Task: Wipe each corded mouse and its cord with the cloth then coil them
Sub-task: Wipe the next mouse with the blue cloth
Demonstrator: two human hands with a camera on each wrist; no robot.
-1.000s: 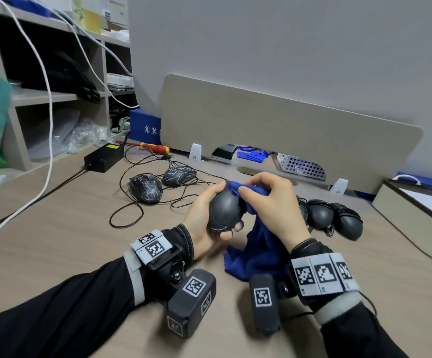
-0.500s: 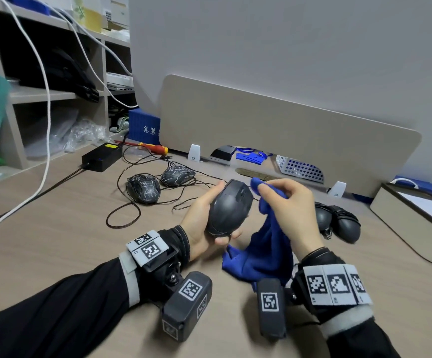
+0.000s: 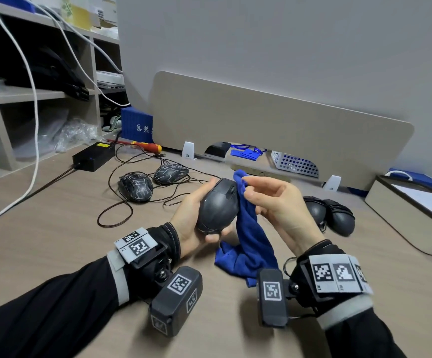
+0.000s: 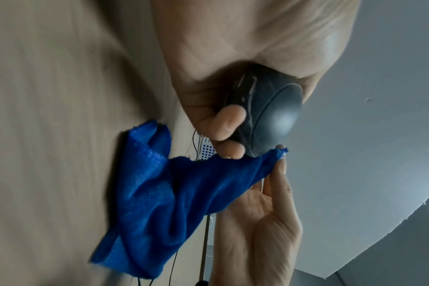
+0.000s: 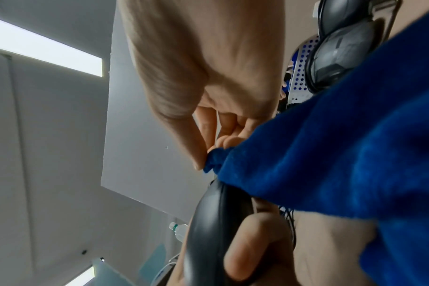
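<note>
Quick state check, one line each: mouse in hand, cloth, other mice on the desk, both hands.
held mouse: lifted off the desk, gripped
blue cloth: top corner pinched, lower end on the desk
patterned mice: on the desk, cords loose
mice at right: cords wrapped
left hand: grips held mouse
right hand: pinches cloth

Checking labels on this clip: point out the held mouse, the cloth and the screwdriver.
mouse (image 3: 217,208), head view, middle of its grey top shell.
cloth (image 3: 251,241), head view, hanging blue fold below the pinch.
screwdriver (image 3: 147,146), head view, red and yellow handle.
</note>
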